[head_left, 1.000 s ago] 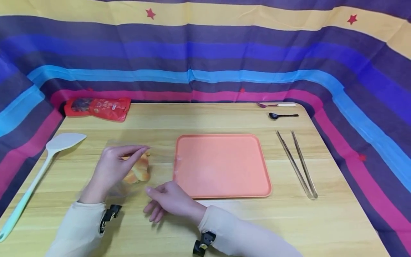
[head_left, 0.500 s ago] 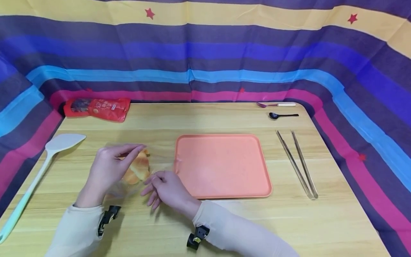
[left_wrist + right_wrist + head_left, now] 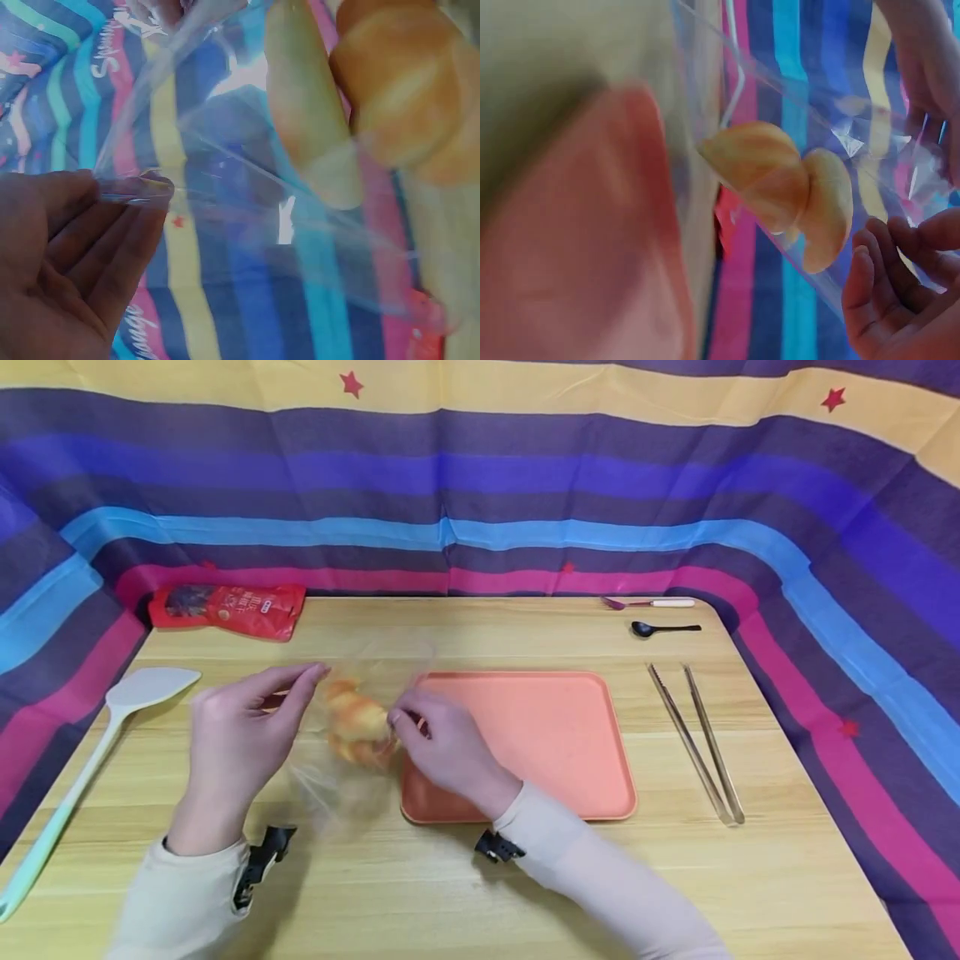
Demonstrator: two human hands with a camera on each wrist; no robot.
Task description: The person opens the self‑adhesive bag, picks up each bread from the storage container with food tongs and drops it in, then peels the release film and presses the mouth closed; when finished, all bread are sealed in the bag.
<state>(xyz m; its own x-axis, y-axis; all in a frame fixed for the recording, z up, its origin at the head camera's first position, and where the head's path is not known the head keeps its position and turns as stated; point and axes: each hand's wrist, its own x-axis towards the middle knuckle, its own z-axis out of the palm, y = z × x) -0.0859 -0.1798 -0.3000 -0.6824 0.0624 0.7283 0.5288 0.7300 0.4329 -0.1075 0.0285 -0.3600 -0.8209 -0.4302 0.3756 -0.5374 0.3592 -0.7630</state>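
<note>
Hanging between both hands, the clear bag point(image 3: 341, 768) with the bread roll point(image 3: 354, 723) sits at the tray's point(image 3: 525, 752) nine o'clock edge, left hand point(image 3: 240, 739) pinching its left side, right hand point(image 3: 442, 752) pinching its right.

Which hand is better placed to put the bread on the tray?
Probably the right hand: it grips the bag with the bread right over the tray's left edge. The left hand pinches the bag's far side, away from the tray.
</note>
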